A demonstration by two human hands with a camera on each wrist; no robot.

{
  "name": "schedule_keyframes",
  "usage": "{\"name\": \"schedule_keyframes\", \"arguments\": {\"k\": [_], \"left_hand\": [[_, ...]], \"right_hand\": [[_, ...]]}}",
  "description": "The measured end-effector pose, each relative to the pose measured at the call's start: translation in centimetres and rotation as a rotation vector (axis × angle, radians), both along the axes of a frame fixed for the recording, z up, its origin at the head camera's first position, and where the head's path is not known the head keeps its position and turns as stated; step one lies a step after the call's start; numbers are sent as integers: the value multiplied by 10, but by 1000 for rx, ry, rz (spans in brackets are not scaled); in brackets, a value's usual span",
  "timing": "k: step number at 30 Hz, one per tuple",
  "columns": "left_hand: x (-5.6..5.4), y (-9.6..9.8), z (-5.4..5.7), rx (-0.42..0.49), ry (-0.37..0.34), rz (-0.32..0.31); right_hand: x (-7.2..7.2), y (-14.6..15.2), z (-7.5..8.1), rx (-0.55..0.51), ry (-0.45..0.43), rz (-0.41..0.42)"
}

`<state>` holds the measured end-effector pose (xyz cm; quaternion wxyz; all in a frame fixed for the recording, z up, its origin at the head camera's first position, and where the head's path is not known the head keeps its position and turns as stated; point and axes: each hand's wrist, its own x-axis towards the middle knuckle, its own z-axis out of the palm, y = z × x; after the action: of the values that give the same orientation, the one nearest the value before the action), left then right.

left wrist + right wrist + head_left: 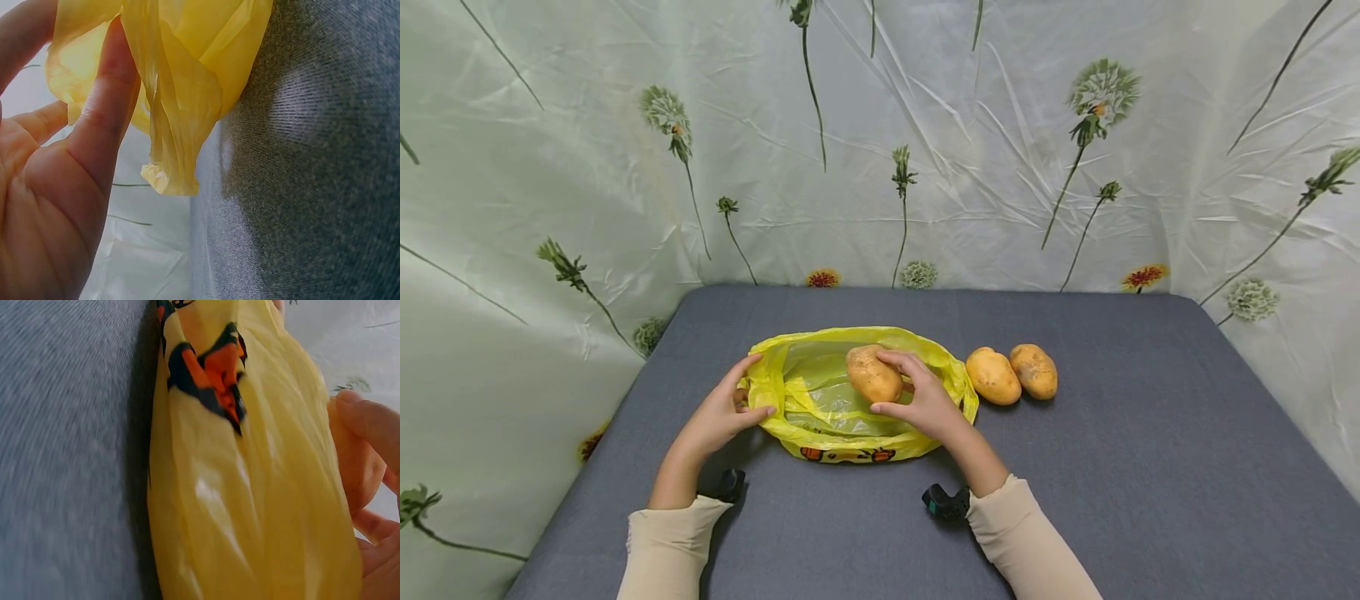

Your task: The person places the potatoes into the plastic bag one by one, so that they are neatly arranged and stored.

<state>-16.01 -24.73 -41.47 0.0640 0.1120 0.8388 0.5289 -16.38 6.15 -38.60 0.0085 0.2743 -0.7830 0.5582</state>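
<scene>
A yellow plastic bag [767,385] lies on the table with its mouth spread wide, orange and black print on its near side. My left hand [715,421] holds the bag's left rim between thumb and fingers; in the left wrist view the thumb [103,103] lies along the yellow film. Over the bag's mouth, my right hand [927,402] grips a potato [872,375], fingers on its far side and thumb on its near side. In the right wrist view the bag's wall [269,475] covers part of that potato [353,459].
Two more potatoes, one [992,377] beside the bag's right edge and another [1034,372] against it, lie on the grey cloth-covered table [1150,467]. Behind the table hangs a pale curtain [1000,167] with a dandelion print. Black devices [946,502] sit at both wrists.
</scene>
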Motion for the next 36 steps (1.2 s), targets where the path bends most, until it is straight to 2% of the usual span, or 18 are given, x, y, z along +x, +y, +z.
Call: {"name": "schedule_keyframes", "arguments": {"k": [10,17,36], "left_hand": [[0,2,0,12,2,-14],[2,1,2,-15,-4,-4],[0,-1,-1,27,-16,-22]], "right_hand": [[-2,-21,-4,17,-79,44],[-21,-42,-39,37,-86,68],[-30,-78,-47,179,-106,93]]}}
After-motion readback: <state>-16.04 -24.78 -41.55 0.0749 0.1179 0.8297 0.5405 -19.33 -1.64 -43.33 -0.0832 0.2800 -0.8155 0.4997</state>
